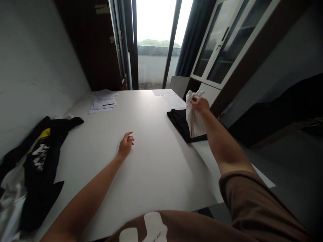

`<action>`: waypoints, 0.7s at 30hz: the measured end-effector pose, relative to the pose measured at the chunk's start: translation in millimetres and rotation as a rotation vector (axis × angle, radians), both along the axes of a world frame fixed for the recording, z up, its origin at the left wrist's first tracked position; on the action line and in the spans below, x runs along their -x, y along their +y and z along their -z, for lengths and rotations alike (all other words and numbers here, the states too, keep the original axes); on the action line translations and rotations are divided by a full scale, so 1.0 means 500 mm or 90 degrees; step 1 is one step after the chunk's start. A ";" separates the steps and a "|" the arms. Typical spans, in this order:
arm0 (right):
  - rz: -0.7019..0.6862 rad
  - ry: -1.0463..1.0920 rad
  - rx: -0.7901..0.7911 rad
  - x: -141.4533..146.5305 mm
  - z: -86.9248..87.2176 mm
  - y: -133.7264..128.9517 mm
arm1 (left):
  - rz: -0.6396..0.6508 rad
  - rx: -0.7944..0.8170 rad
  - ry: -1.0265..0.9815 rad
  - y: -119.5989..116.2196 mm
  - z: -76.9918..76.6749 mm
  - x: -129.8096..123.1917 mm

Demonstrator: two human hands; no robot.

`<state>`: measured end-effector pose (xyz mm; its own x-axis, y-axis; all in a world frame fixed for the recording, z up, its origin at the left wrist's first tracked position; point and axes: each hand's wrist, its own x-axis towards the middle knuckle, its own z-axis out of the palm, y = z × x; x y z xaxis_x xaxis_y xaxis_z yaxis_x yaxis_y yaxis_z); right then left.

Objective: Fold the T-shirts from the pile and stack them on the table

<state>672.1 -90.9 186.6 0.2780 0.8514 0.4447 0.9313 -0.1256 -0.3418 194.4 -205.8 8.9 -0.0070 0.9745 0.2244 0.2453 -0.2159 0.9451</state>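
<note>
A white cloth (194, 122) hangs from my right hand (200, 104), whose fingers are closed on its upper part. It is bunched at the top and hangs in front of a folded black garment (178, 121) at the right side of the white table (151, 168). My left hand (126, 144) is over the middle-left of the table with its fingers loosely curled and apart, and nothing is in it. Dark garments (47, 151) with a yellow and white print lie in a heap at the table's left edge.
Papers (103, 102) are stacked at the far left of the table, and more sheets (171, 98) lie at its far right. White material (15, 191) shows beside the dark heap. A glass-door cabinet (217, 47) stands beyond the right side.
</note>
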 end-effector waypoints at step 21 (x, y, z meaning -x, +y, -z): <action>0.286 0.068 0.291 -0.114 0.255 -0.035 | 0.002 0.029 0.075 -0.012 -0.018 -0.013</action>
